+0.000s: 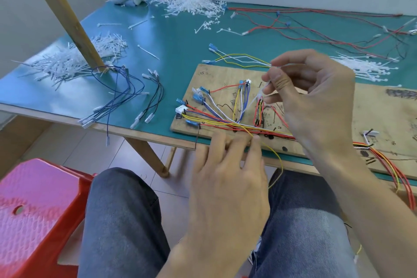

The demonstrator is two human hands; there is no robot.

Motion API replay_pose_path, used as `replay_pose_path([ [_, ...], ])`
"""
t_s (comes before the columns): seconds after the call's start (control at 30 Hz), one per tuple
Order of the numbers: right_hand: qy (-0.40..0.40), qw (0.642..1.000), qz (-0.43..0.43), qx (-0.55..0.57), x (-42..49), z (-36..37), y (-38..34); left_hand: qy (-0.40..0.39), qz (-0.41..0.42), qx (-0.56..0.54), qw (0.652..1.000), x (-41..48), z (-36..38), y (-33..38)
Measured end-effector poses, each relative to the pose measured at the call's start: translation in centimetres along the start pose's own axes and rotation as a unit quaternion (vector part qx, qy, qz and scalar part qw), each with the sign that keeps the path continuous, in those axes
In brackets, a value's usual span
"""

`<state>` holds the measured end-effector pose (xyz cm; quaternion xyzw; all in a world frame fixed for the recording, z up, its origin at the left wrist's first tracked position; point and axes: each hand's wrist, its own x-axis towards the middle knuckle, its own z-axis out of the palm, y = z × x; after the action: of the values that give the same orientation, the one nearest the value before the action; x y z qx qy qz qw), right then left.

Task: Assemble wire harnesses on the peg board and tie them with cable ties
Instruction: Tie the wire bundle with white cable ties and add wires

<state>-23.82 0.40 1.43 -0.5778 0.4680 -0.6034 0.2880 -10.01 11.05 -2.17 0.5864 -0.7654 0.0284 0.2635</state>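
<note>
A wooden peg board (221, 75) lies on the green table, with red, yellow, blue and white wires (216, 117) fanned out over its pegs and ending in blue and white connectors. My right hand (316, 101) hovers above the board and pinches a thin white cable tie (259, 93) between thumb and fingers, near a red wire loop (259, 111). My left hand (228, 176) sits at the board's front edge, fingertips on the wire bundle where a yellow wire (276, 158) loops down off the table.
Heaps of white cable ties (74, 61) lie at the left, at the back (194, 5) and at the right (363, 66). Loose blue and black wires (121, 95) sit left of the board, red and black ones (316, 27) behind. A red stool (33, 210) stands at lower left.
</note>
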Motion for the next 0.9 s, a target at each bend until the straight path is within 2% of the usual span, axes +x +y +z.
replay_pose_path([
  [0.23, -0.023, 0.997, 0.001, -0.076, 0.2, 0.9, 1.0, -0.049, 0.006, 0.057, 0.997, -0.4, 0.6, -0.2],
  [0.63, -0.031, 0.998, -0.010, -0.046, 1.3, 1.6, 1.7, -0.080, 0.007, 0.044, 0.996, -0.8, 1.5, -0.1],
  [0.9, -0.049, 0.994, -0.020, -0.096, 1.4, 1.5, 1.5, -0.083, 0.014, 0.047, 0.995, -0.7, 1.7, -0.1],
])
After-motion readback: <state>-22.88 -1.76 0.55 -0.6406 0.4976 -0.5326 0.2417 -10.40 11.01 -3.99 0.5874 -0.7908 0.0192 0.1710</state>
